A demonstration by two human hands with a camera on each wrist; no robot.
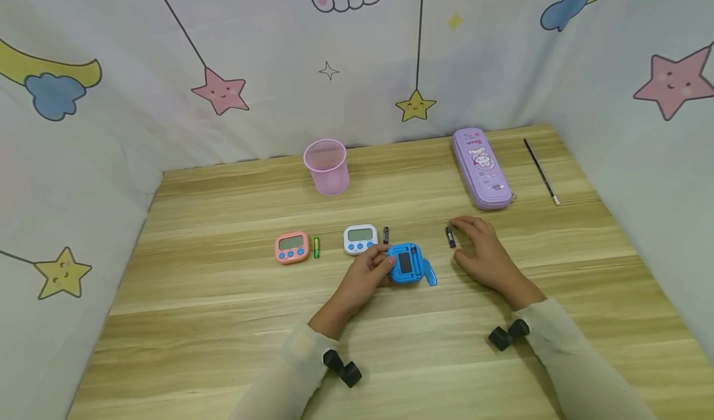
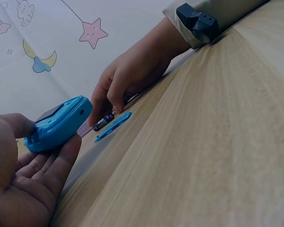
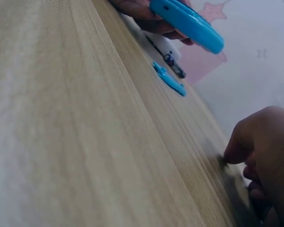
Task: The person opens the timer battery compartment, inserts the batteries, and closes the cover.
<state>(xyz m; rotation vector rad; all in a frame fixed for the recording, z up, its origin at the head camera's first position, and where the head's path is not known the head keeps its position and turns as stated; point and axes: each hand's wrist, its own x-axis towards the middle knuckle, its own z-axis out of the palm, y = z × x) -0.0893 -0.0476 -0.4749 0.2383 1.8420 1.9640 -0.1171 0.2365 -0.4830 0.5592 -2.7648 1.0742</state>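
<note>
My left hand (image 1: 364, 279) holds a blue digital timer (image 1: 406, 263) with its back turned up and the battery compartment uncovered. In the left wrist view the thumb lies on top of the timer and the fingers support it from below, above the table. Its blue battery cover (image 1: 430, 273) lies on the wood just to the right. My right hand (image 1: 485, 253) pinches a small black battery (image 1: 450, 237) at the tabletop, a fingertip at one end and the thumb at the other. In the right wrist view the hand hides this battery.
A white timer (image 1: 360, 239) and another black battery (image 1: 386, 235) sit behind my left hand. Farther left are a pink timer (image 1: 292, 248) and a green battery (image 1: 316, 247). At the back stand a pink cup (image 1: 328, 169), a purple pencil case (image 1: 482, 167) and a pencil (image 1: 541, 171).
</note>
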